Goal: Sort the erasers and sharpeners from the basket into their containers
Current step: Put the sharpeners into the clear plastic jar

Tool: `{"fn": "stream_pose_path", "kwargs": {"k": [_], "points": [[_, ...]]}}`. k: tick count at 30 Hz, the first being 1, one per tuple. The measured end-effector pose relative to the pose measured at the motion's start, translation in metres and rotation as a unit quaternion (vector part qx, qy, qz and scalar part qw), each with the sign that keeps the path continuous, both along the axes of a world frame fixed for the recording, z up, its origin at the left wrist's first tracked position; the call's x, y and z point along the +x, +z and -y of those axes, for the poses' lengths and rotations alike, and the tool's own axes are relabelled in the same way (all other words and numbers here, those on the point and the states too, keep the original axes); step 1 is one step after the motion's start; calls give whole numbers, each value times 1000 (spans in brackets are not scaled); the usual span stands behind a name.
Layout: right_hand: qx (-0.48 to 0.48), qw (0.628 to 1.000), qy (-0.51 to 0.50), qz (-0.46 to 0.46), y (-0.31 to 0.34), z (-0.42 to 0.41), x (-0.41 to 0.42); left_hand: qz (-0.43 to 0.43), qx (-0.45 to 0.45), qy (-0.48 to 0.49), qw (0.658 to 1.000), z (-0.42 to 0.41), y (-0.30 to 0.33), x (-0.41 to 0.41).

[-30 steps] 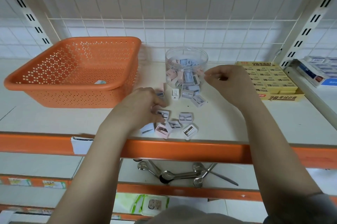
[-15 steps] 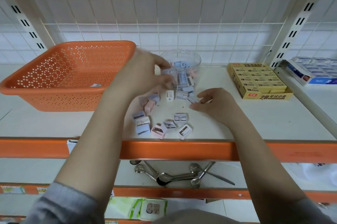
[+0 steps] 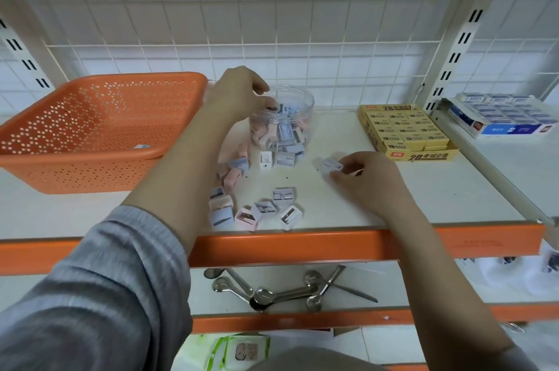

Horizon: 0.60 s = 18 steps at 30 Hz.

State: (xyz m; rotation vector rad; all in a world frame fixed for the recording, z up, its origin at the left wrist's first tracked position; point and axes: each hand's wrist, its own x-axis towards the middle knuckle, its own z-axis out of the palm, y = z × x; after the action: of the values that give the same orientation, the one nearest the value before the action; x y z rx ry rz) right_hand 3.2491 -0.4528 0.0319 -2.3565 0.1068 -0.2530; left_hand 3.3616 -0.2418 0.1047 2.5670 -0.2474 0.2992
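My left hand (image 3: pixel 239 95) hung curled over the clear jar (image 3: pixel 282 119) — grip unclear — while my right hand (image 3: pixel 367 180) pinched a blue sharpener (image 3: pixel 331 165); best dropped squarely into the mouth.

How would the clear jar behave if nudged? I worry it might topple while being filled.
The clear jar looks squat and wide, so probably hard to tip. It is well filled with sharpeners, likely adding steadying weight. On the smooth white shelf it may slide instead; the left hand at its rim could also shift it.

left fingertips (image 3: pixel 266 104) hidden behind jar (image 3: pixel 298 104)
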Motion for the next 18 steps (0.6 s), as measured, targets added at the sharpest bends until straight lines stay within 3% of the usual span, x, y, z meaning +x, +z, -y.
{"fn": "stream_pose_path", "kwargs": {"k": [9,14,18], "points": [[33,993,25,106,53,-12,45,52,-19,-5,998,-14,-9,-67],[7,995,48,84,72,-31,91,0,-19,-4,1000,-29,-21,-109],[-4,995,70,68,72,-37,105,1,15,56,998,-37,-31,-120]]}}
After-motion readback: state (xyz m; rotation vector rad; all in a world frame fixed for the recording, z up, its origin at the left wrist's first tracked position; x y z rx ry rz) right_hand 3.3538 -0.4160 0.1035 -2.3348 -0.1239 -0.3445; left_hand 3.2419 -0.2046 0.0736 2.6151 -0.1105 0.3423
